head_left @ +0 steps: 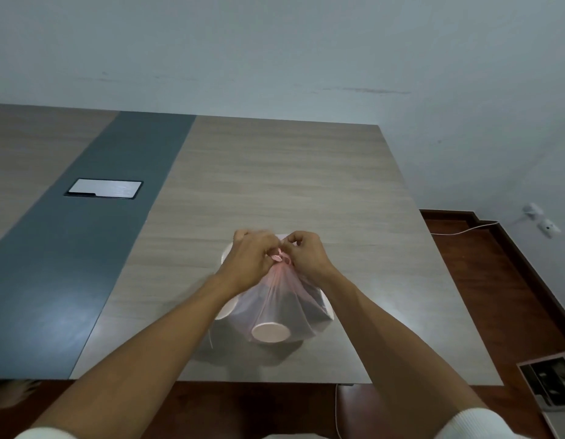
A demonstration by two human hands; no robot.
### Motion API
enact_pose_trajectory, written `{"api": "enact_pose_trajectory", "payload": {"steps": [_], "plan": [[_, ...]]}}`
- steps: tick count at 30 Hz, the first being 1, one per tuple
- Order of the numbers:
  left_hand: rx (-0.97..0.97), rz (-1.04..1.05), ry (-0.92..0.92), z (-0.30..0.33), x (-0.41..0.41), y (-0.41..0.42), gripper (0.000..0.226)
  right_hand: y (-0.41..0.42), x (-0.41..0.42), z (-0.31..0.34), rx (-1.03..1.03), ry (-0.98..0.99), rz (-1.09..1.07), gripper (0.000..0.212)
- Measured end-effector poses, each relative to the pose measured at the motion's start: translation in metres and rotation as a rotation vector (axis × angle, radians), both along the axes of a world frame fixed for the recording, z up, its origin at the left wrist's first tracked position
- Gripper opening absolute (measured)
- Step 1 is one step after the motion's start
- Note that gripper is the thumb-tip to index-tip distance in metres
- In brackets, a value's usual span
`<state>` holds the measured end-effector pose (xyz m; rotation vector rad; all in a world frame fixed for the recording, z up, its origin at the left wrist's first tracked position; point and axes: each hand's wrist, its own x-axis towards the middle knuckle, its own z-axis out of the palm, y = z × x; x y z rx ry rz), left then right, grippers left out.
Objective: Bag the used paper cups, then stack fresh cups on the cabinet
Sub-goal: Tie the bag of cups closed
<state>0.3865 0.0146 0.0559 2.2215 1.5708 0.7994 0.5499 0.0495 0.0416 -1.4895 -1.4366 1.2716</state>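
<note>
A thin pink plastic bag [284, 299] sits on the wooden table [275, 172], near its front edge. Several white paper cups show through the film, one with its round bottom [270, 331] facing me. The bag's neck is gathered into a knot [279, 257] at the top. My left hand [252, 258] and my right hand [306, 253] both pinch the pink ends at that knot, fingers curled tight against each other. Part of the bag's far side is hidden behind my hands.
A dark grey strip [94, 248] runs down the table's left part, with a silver cover plate [104, 189] set in it. Right of the table lies dark wood floor with a white cable [465, 230], wall plugs [542, 221] and printed paper [553, 384].
</note>
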Motion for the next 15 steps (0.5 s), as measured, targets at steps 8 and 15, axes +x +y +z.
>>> {"api": "enact_pose_trajectory", "payload": {"steps": [8, 15], "plan": [[-0.434, 0.105, -0.716, 0.011, 0.004, -0.002, 0.03, -0.001, 0.005, 0.01, 0.19, -0.219, -0.025, 0.014], [-0.592, 0.2, -0.94, 0.011, -0.007, 0.002, 0.018, -0.007, 0.012, 0.007, 0.146, -0.016, 0.032, 0.021]]}}
